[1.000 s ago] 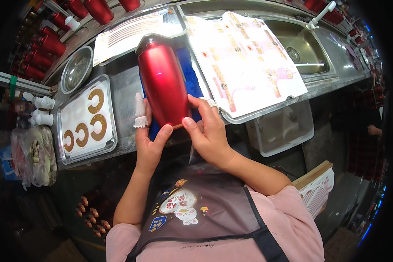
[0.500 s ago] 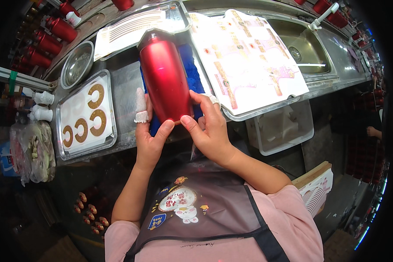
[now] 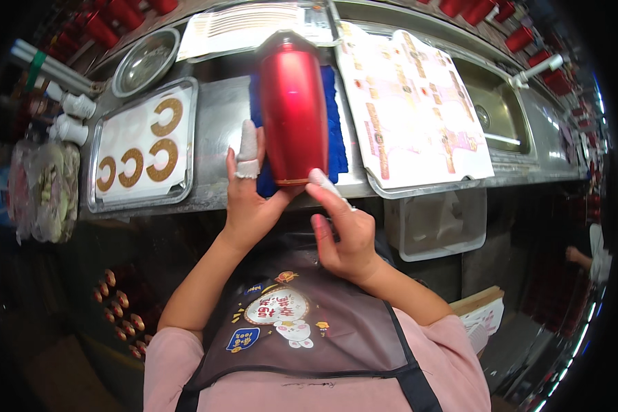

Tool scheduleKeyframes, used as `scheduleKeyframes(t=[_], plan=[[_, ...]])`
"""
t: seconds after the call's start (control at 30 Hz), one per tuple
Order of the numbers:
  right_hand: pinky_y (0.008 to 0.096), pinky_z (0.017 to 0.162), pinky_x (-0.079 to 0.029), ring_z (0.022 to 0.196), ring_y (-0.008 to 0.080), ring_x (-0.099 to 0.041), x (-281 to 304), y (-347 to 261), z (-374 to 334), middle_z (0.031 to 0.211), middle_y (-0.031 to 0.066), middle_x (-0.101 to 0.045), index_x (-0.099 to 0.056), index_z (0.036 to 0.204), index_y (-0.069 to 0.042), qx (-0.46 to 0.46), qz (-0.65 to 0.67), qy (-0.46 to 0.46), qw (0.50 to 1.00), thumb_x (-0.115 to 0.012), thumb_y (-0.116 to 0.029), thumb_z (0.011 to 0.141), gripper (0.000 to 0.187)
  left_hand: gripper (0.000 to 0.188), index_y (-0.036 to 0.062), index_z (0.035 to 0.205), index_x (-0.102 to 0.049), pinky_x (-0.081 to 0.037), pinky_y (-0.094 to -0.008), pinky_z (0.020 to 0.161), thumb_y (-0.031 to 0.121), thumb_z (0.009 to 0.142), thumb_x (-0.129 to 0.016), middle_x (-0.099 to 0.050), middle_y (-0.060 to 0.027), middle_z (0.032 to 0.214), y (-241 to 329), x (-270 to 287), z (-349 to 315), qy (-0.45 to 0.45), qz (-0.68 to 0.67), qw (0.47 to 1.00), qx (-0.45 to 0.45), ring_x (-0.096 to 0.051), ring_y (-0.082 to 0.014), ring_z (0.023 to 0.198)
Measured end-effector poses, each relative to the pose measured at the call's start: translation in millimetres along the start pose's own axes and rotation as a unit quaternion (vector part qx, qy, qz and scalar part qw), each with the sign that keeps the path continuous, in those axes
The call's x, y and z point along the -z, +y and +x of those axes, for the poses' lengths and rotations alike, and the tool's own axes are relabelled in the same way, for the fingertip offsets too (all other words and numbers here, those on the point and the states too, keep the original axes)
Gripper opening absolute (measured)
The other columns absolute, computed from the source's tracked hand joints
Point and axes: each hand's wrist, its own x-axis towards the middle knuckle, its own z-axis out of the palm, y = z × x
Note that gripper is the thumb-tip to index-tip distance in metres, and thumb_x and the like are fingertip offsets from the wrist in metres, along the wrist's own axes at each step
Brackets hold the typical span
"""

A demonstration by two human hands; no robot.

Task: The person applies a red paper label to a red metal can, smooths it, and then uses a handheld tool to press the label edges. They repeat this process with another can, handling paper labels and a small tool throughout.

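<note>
A glossy red bottle-shaped vessel [image 3: 294, 113] with a dark far end lies over a blue cloth [image 3: 335, 127], its near end toward me. My left hand [image 3: 250, 209] holds it at the lower left, thumb against the near end and a white-sleeved finger up along its side; the fingertips underneath are hidden. At the lower right edge, the white-covered forefinger of my right hand [image 3: 350, 237] touches or almost touches the rim. That hand's thumb stands apart and its other fingers are curled, with nothing seen between them.
A metal tray [image 3: 192, 147] with gold C-shaped pieces is at the left, below a metal bowl [image 3: 144, 63]. Printed sheets [image 3: 415, 110] lie to the right, beside a sink [image 3: 498, 103]. A translucent bin [image 3: 436, 233] sits below the counter edge. Striped sheets [image 3: 244, 31] lie farther back.
My right hand has shifted from gripping the vessel's lower right side to its near end, with the forefinger extended. The left hand stays on the vessel. The whole view has shifted.
</note>
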Motion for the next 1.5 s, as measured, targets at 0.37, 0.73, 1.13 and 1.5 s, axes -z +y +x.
scheduleKeyframes(t=[0.37,0.73,1.13,1.5], plan=[[0.0283,0.057,-0.049,0.060,0.0184,-0.064,-4,13,-6,0.114,0.0211,-0.073,-0.059,0.133,0.006,-0.014,-0.007,0.056,0.998,-0.068,0.002,0.088,0.046,0.091,-0.0013,0.151,-0.045,-0.018,-0.0570,0.123,0.022,0.075,-0.090,-0.056,-0.0166,0.149,14,6,8,0.094,0.077,0.980,-0.155,-0.047,-0.0352,0.142],[0.0304,0.058,-0.050,0.064,0.0234,-0.067,14,14,13,0.111,0.0200,-0.074,-0.064,0.128,0.003,0.122,-0.125,-0.036,0.984,-0.069,0.007,0.079,0.050,0.091,-0.0003,0.151,-0.046,-0.018,-0.0576,0.123,0.021,0.074,-0.090,-0.062,-0.0152,0.142,11,0,11,0.133,0.036,0.976,-0.166,-0.062,-0.0314,0.127],[0.0294,0.046,-0.041,0.048,0.0146,-0.057,30,-13,62,0.083,0.0070,-0.074,-0.068,0.126,-0.006,0.268,-0.302,-0.210,0.891,-0.064,-0.005,0.075,0.051,0.099,-0.0002,0.157,-0.029,-0.011,-0.0621,0.123,0.021,0.076,-0.083,-0.046,-0.0183,0.157,-6,-9,2,0.115,0.027,0.985,-0.127,-0.046,-0.0339,0.143],[0.0329,0.046,-0.046,0.051,0.0198,-0.062,28,-6,55,0.085,0.0110,-0.073,-0.068,0.122,-0.003,0.256,-0.249,-0.182,0.916,-0.067,-0.003,0.076,0.046,0.095,0.0036,0.159,-0.031,-0.010,-0.0617,0.123,0.019,0.080,-0.081,-0.051,-0.0128,0.155,-5,-3,9,0.108,-0.012,0.980,-0.169,-0.041,-0.0302,0.148]])
